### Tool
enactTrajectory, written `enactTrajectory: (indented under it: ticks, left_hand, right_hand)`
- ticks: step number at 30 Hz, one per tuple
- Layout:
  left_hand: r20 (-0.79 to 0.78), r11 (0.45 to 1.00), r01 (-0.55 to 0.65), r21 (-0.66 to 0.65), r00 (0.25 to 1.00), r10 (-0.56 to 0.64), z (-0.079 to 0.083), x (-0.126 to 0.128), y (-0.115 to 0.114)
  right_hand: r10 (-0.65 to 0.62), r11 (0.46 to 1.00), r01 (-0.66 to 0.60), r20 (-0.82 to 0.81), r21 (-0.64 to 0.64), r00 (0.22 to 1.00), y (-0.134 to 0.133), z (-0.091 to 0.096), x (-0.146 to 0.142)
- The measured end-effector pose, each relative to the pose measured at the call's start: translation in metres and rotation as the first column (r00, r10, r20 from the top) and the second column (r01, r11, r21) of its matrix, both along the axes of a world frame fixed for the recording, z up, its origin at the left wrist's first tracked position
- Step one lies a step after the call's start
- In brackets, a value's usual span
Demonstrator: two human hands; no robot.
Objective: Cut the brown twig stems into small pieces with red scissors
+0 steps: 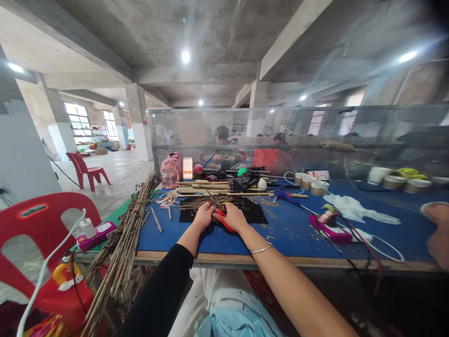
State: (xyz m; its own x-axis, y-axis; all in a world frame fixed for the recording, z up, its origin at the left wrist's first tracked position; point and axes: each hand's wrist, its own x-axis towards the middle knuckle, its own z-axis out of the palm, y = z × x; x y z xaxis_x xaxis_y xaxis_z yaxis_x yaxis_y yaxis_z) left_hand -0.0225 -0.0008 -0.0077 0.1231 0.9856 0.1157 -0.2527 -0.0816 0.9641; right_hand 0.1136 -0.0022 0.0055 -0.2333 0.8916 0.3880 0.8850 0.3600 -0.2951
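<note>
My right hand (234, 218) is closed around red-handled shears (224, 222), whose dark blades point up and to the left. Close beside it, my left hand (204, 216) pinches a thin brown twig (209, 193) near the blades. Both hands are over a black cloth (257, 210) on the blue table top. More thin twigs (191, 204) lie across the cloth just beyond my left hand. The fingers hide where the blades and the twig meet.
A large bundle of dry sticks (122, 243) hangs over the table's left front edge. Pale rods (206, 186) lie behind the cloth. To the right are a blue glue gun (286, 195), a purple power strip (329, 228) with cords, and a white cloth (351, 208). Perforated metal screen (196, 126) stands behind.
</note>
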Motion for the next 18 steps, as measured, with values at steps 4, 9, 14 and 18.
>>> enactTrajectory:
  ticks: [4,9,14,18]
  left_hand:
    - [-0.035,0.999,-0.026,0.038,0.999,0.028,-0.0021,0.0003,0.0009]
    - [-0.081,0.998,-0.036,0.055,0.996,0.04,-0.0024,-0.0004,0.0009]
    - [-0.123,0.997,-0.071,0.034,0.99,0.074,0.0018,0.0002,-0.0023]
    - [-0.091,0.998,-0.054,0.04,0.994,0.058,0.0,0.0012,-0.0016]
  right_hand:
    - [-0.012,1.0,0.012,-0.012,0.009,1.0,0.0005,-0.0005,-0.0007]
    - [-0.028,0.999,0.029,-0.01,0.022,1.0,-0.0003,0.0009,0.0001]
    - [-0.041,0.999,0.041,-0.017,-0.02,0.999,-0.0013,0.0007,0.0005]
    - [-0.063,0.997,0.063,-0.006,-0.039,0.998,-0.0039,0.0024,0.0]
